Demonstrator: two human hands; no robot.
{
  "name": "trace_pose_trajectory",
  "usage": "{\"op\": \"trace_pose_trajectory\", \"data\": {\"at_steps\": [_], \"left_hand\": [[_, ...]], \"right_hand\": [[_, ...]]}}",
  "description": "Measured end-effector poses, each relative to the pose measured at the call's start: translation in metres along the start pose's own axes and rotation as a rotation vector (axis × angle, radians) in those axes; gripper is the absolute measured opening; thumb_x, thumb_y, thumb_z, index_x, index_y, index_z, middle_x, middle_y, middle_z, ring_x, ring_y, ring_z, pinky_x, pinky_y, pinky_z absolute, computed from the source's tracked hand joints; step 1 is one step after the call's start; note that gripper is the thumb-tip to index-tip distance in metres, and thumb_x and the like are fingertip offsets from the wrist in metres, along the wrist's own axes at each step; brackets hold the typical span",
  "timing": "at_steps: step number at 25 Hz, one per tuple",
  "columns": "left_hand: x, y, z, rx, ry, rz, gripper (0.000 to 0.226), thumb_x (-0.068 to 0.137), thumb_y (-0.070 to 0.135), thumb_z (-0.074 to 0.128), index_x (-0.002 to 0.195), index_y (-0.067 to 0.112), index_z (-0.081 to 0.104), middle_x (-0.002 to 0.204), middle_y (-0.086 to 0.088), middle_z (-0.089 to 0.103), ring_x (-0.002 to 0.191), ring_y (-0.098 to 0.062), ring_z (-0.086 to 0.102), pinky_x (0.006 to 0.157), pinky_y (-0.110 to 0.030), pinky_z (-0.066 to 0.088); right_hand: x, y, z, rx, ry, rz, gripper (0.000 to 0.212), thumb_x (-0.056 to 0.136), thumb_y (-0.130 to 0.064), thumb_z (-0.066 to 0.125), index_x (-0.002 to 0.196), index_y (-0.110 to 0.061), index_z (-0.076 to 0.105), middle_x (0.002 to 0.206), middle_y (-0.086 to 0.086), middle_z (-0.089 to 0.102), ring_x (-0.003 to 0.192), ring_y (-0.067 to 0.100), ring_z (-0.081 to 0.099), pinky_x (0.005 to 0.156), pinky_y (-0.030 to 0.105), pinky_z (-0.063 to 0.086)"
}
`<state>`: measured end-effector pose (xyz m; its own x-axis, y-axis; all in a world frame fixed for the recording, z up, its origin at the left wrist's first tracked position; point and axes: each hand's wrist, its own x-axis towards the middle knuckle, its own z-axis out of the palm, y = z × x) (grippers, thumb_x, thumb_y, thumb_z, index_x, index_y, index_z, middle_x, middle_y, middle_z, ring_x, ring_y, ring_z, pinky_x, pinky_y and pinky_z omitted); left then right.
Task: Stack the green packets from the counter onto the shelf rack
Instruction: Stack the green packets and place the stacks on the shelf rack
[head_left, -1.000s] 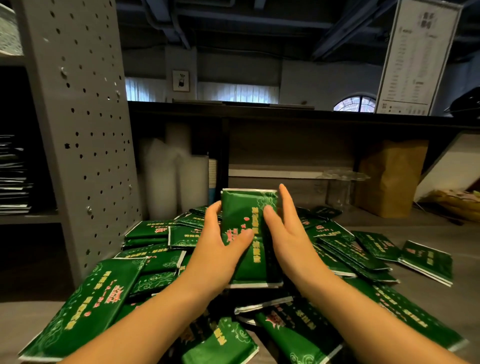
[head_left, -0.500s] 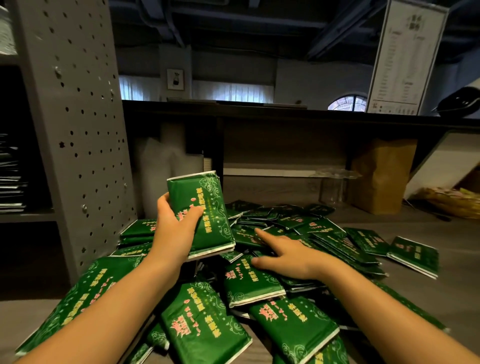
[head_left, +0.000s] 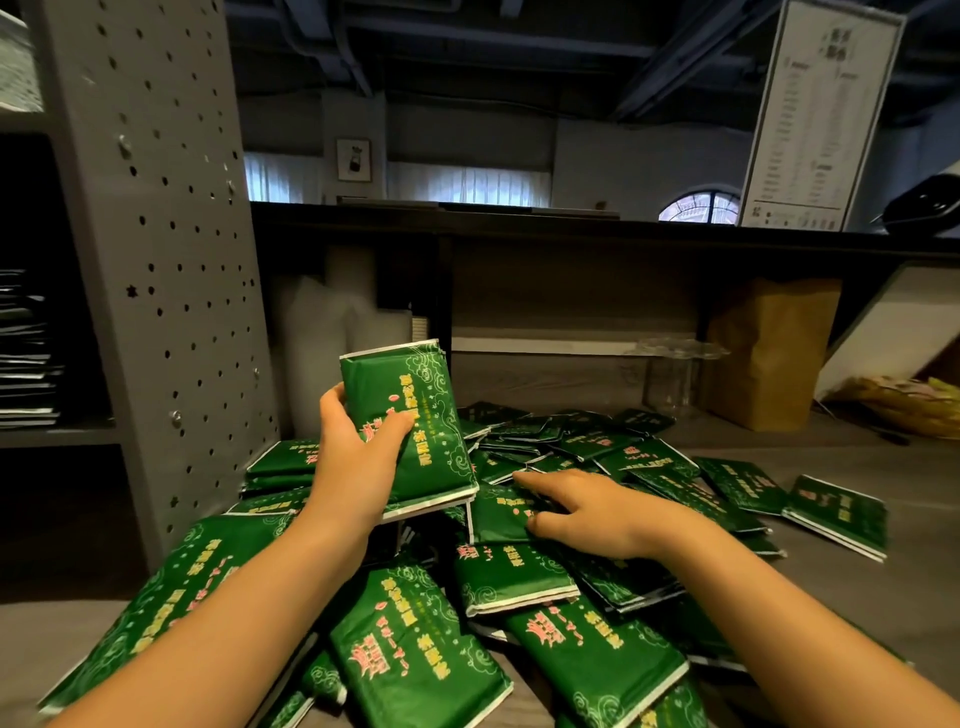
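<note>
Left hand (head_left: 358, 467) grips packet stack (head_left: 415, 421) above counter pile (head_left: 519, 571)

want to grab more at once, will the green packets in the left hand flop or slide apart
The held packets stand flat past the left hand without drooping, so probably fairly stiff. One hand holds several, so likely light. Wrappers look glossy, so a thicker bunch may slip.

café counter (head_left: 857, 597) w/ menu board (head_left: 815, 114), cup stacks (head_left: 332, 353)
</note>
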<state>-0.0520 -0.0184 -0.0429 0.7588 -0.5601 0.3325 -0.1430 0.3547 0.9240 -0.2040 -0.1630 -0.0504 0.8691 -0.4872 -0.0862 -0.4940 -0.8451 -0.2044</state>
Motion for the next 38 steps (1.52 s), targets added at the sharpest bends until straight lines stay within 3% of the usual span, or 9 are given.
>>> {"op": "trace_pose_trajectory", "data": {"at_steps": [5, 9, 13, 19, 23, 28, 31, 35, 38], "left_hand": [[0.001, 0.0, -0.001, 0.009, 0.001, 0.019, 0.042, 0.091, 0.012, 0.057, 0.121, 0.029, 0.033, 0.108, 0.001, 0.059, 0.092, -0.018, 0.063, 0.063, -0.028, 0.05], [0.0, 0.0, 0.0, 0.063, -0.028, 0.024, 0.043, 0.092, 0.014, 0.056, 0.128, 0.024, 0.035, 0.109, 0.002, 0.06, 0.094, -0.015, 0.062, 0.067, -0.027, 0.049], [-0.004, -0.001, 0.003, 0.123, -0.076, 0.008, 0.052, 0.093, 0.017, 0.056, 0.139, 0.022, 0.031, 0.112, 0.002, 0.06, 0.094, -0.012, 0.062, 0.065, -0.022, 0.048], [-0.019, 0.006, 0.015, 0.085, -0.15, 0.016, 0.042, 0.093, 0.016, 0.053, 0.132, 0.026, 0.039, 0.108, 0.006, 0.062, 0.096, -0.009, 0.062, 0.075, -0.026, 0.052], [-0.03, 0.007, 0.022, -0.029, -0.189, -0.018, 0.029, 0.098, 0.03, 0.04, 0.127, 0.032, 0.039, 0.106, 0.009, 0.065, 0.087, 0.001, 0.066, 0.066, -0.019, 0.052], [-0.036, 0.002, 0.026, 0.019, -0.236, 0.01, 0.051, 0.093, 0.026, 0.051, 0.138, 0.029, 0.028, 0.115, 0.01, 0.062, 0.104, -0.005, 0.061, 0.09, -0.027, 0.049], [-0.034, -0.001, 0.025, 0.092, -0.23, 0.059, 0.055, 0.092, 0.02, 0.054, 0.139, 0.028, 0.027, 0.114, 0.011, 0.061, 0.104, -0.005, 0.06, 0.091, -0.026, 0.047], [-0.025, 0.0, 0.019, 0.117, -0.206, 0.094, 0.052, 0.092, 0.014, 0.056, 0.132, 0.032, 0.029, 0.112, 0.012, 0.059, 0.097, -0.005, 0.063, 0.075, -0.021, 0.053], [-0.013, -0.001, 0.011, 0.09, -0.138, 0.074, 0.053, 0.092, 0.012, 0.056, 0.134, 0.03, 0.029, 0.114, 0.006, 0.058, 0.09, -0.006, 0.063, 0.065, -0.019, 0.053]], "right_hand": [[-0.011, -0.007, -0.012, 0.038, 0.192, -0.026, 0.074, 0.088, -0.039, 0.06, 0.149, -0.026, 0.02, 0.152, 0.004, 0.027, 0.142, 0.023, 0.023, 0.112, 0.033, 0.022], [-0.011, -0.002, -0.02, 0.097, 0.465, -0.051, 0.029, 0.089, -0.027, 0.062, 0.116, -0.021, 0.053, 0.112, 0.001, 0.054, 0.107, 0.02, 0.054, 0.09, 0.032, 0.044], [-0.013, -0.003, -0.024, 0.501, 0.82, -0.136, 0.011, 0.092, -0.019, 0.057, 0.096, -0.027, 0.051, 0.093, -0.009, 0.065, 0.086, 0.011, 0.064, 0.072, 0.033, 0.054], [-0.021, -0.037, -0.014, 1.169, 0.71, -0.324, 0.025, 0.092, -0.006, 0.056, 0.107, -0.025, 0.061, 0.099, -0.006, 0.072, 0.09, 0.012, 0.07, 0.07, 0.026, 0.057], [-0.013, -0.055, 0.006, 1.026, 0.775, -0.325, 0.035, 0.093, -0.011, 0.054, 0.121, -0.032, 0.052, 0.113, -0.009, 0.065, 0.106, 0.005, 0.061, 0.094, 0.033, 0.051], [-0.01, -0.068, 0.021, 1.033, 0.635, -0.327, 0.058, 0.098, -0.016, 0.046, 0.145, -0.034, 0.019, 0.13, -0.025, 0.047, 0.115, -0.017, 0.046, 0.093, 0.005, 0.038], [-0.006, -0.065, 0.022, 1.063, 0.516, -0.305, 0.065, 0.1, -0.025, 0.042, 0.149, -0.036, 0.002, 0.15, -0.016, 0.03, 0.133, -0.006, 0.033, 0.112, 0.022, 0.03], [-0.016, -0.042, -0.007, 0.895, 0.637, -0.235, 0.045, 0.101, -0.023, 0.038, 0.143, -0.033, 0.028, 0.131, -0.019, 0.048, 0.107, -0.011, 0.049, 0.084, 0.004, 0.038], [-0.015, -0.01, -0.022, 0.206, 0.665, -0.05, 0.029, 0.098, -0.03, 0.043, 0.124, -0.028, 0.055, 0.106, -0.009, 0.063, 0.081, 0.006, 0.056, 0.072, 0.025, 0.046]]}}
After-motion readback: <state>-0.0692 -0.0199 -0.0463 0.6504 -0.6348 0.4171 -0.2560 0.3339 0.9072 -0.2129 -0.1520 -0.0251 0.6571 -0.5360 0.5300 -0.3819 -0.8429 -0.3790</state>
